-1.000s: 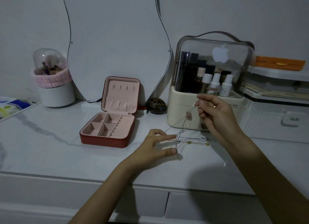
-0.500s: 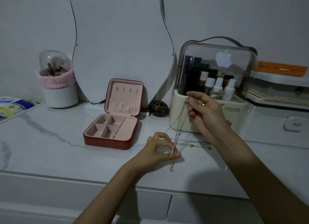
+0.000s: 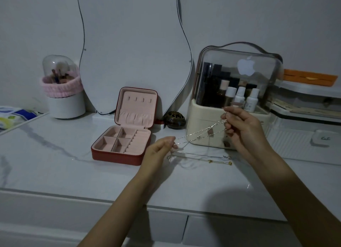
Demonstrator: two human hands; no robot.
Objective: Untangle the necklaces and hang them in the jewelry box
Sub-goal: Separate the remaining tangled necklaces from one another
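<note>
Silver necklace chains (image 3: 200,135) stretched taut in the air between both hands: left hand (image 3: 158,150) pinches the low end, right hand (image 3: 241,128) pinches the high end, fingers curled. 2 more necklaces (image 3: 203,158) lie on the surface (image 3: 55,165) just below, between the hands. Jewelry box (image 3: 127,132) sits open, just left of the left hand.

Dim light here, a plain grey wall (image 3: 239,16) behind, and a white marble-veined vanity top (image 3: 55,163) with drawer fronts (image 3: 166,230) below its front edge. A wavy-edged mirror (image 3: 132,43) leans against the wall, a clear-domed white brush holder (image 3: 64,91) to its left, a cream cosmetics case (image 3: 230,91) with a clear lid to its right. Far right, what looks like stacked white trays (image 3: 306,106), too dark to tell.
</note>
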